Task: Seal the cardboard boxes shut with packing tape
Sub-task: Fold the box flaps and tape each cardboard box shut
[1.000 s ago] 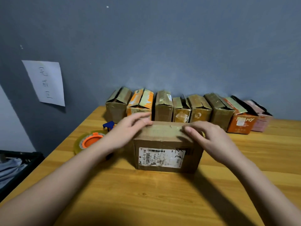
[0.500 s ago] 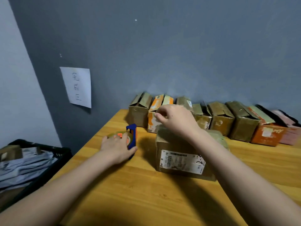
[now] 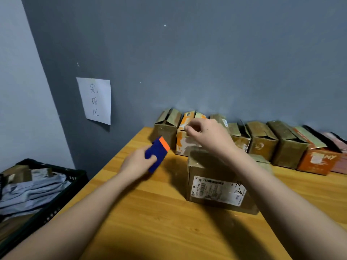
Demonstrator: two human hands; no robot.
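Head view: left hand [image 3: 138,162] grips blue-orange tape dispenser [image 3: 157,153] off the wooden table [image 3: 150,222], just left of labelled cardboard box [image 3: 216,177]. Right hand [image 3: 208,136] above box's far top edge, fingertips pinched together; tape there not discernible. Row of boxes [image 3: 262,139] along wall.

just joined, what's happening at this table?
A person is taping cardboard boxes shut. The left hand grips a blue and orange tape dispenser, lifted off the wooden table. The right hand hovers above the labelled box in front, fingertips pinched; whether it holds a tape end is unclear. A row of boxes with loose flaps lines the wall.
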